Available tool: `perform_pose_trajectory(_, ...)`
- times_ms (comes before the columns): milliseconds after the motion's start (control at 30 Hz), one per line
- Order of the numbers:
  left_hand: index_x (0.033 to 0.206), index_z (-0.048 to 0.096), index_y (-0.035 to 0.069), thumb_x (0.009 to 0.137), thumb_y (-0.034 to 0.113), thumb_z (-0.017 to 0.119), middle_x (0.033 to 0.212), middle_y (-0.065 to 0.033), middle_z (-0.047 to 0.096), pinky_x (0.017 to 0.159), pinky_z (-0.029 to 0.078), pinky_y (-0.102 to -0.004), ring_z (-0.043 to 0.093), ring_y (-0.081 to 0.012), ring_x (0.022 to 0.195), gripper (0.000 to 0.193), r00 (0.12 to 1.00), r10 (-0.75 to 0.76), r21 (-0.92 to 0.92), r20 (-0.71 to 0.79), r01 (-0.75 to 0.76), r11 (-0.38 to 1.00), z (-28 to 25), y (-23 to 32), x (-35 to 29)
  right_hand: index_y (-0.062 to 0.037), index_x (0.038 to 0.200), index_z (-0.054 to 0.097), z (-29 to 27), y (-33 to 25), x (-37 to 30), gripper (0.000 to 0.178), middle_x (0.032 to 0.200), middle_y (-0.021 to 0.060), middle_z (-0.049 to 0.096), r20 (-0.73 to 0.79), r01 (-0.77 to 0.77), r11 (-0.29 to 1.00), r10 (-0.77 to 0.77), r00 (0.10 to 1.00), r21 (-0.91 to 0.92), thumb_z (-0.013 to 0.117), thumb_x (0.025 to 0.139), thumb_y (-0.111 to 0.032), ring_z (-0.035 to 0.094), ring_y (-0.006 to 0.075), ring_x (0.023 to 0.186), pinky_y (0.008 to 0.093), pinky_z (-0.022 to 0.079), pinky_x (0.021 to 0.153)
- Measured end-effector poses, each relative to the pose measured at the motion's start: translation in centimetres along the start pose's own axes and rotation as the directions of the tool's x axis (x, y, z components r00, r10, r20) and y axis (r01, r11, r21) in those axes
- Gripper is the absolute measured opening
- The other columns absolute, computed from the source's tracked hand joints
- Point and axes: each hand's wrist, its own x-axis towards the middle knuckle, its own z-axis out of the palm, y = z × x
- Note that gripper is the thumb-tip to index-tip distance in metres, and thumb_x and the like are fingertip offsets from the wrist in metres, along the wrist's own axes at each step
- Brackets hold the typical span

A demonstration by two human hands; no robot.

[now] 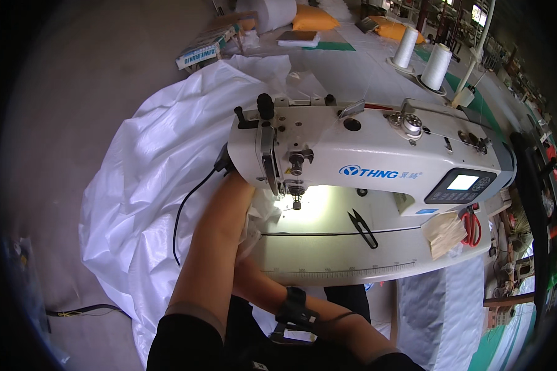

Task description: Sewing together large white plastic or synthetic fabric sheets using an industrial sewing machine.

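Note:
A large sheet of thin white fabric [148, 148] hangs in folds over the left of a white sewing machine [365, 142], and a bunched part of it reaches the lit needle area [296, 201]. My left arm stretches up to the machine's head, and my left hand [240, 184] goes behind it at the fabric, its fingers hidden. Lower down, my right hand [246, 275] crosses beneath my left forearm, next to the bunched fabric at the table's near edge; its fingers are hidden too. A black band [295, 306] wraps my right wrist.
Black thread snips [362, 229] lie on the machine bed, with red-handled scissors [471, 227] and a beige scrap [444, 235] at its right. Two white thread cones [437, 67] stand behind. A black cable [182, 213] hangs over the fabric. A long box [201, 52] sits at far left.

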Motion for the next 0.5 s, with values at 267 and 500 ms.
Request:
perform_pose_trajectory(267, 0.117, 0.058, 0.008, 0.088, 0.026, 0.056, 0.113, -0.0141, 0.060, 0.089, 0.046, -0.0407, 0.058, -0.0296, 0.102, 0.034, 0.979, 0.153, -0.117, 0.132, -0.138, 0.984, -2.9, 0.9, -2.4, 0.0040, 0.115, 0.057, -3.9, -1.7, 2.5, 0.041, 0.107, 0.0215, 0.060, 0.429, -0.079, 0.987, 0.132, 0.894, -0.138, 0.055, 0.081, -0.018, 0.053, 0.0366, 0.112, 0.0486, 0.037, 0.098)
perform_pose_trajectory(500, 0.112, 0.060, 0.008, 0.087, 0.024, 0.056, 0.112, -0.0138, 0.061, 0.090, 0.045, -0.0410, 0.057, -0.0322, 0.102, 0.029, 0.991, 0.130, -0.235, -0.031, -0.133, 0.963, -6.8, 0.2, -9.7, -0.0020, 0.134, 0.040, -5.1, -7.0, -4.5, 0.052, 0.118, 0.0217, 0.054, -0.065, -0.104, 0.881, 0.150, 0.987, 0.461, 0.051, 0.083, 0.001, 0.054, 0.0356, 0.111, 0.0434, 0.038, 0.098)
